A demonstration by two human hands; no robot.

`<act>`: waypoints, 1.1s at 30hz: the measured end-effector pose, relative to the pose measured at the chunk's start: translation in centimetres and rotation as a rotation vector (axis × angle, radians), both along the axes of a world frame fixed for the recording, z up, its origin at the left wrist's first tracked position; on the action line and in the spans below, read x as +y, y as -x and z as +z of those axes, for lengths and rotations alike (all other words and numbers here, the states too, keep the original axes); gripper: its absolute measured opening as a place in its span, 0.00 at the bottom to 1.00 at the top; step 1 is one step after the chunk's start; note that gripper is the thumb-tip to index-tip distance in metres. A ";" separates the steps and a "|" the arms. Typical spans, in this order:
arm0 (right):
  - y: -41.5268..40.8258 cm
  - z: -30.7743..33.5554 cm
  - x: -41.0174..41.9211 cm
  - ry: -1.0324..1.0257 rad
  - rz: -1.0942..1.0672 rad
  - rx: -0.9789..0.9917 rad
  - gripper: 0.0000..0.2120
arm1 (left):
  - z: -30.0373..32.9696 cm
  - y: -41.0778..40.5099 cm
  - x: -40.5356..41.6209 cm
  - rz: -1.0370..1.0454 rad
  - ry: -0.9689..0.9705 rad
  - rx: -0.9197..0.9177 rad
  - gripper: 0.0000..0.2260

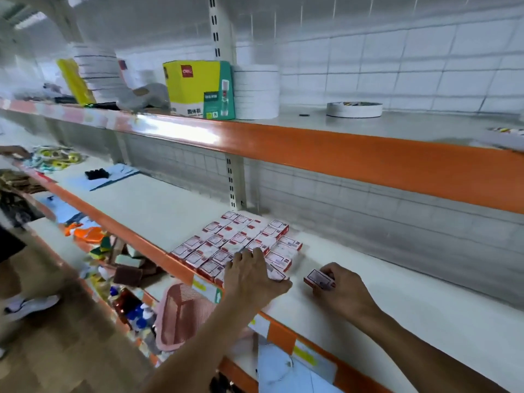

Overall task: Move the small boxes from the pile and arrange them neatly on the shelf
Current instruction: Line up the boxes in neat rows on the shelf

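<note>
Several small red-and-white boxes (235, 242) lie flat in neat rows on the middle shelf (397, 302). My left hand (252, 275) rests on the front right corner of that block, fingers laid over the boxes and thumb against a small box (276, 275) at the edge. Just right of it, my right hand (340, 285) grips one more small box (319, 279), held tilted just above the shelf surface, a short gap away from the rows.
The upper shelf (312, 143) carries a yellow-green carton (198, 89), stacked white round tins (256, 92) and a flat round tin (354, 109). A pink basket (181, 316) and sponges sit on lower shelves. Another person's hand (14, 151) shows at far left.
</note>
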State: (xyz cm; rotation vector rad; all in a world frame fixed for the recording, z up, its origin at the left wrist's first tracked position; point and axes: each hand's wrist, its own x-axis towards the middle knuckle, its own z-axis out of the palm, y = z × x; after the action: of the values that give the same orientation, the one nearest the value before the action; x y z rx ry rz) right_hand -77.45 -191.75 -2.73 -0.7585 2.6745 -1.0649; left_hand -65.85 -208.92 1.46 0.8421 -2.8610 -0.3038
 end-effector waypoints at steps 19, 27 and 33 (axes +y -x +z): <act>-0.7 -1.0 -1.8 0.022 -0.086 0.001 0.13 | -3.7 0.0 2.7 -0.232 0.158 -0.133 0.32; -0.5 -1.2 -2.1 -0.008 -0.014 0.018 0.16 | -3.7 -0.1 2.6 -0.182 0.170 -0.046 0.33; -0.4 -1.5 -3.1 -0.046 0.021 0.015 0.17 | -5.1 -0.6 1.8 -0.107 0.128 0.158 0.36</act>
State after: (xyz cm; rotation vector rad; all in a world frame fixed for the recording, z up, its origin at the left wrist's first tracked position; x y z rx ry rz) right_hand -77.00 -194.89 -4.20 -0.7874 2.6879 -0.9933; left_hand -65.28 -207.09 -3.62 0.6151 -2.7482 -0.1877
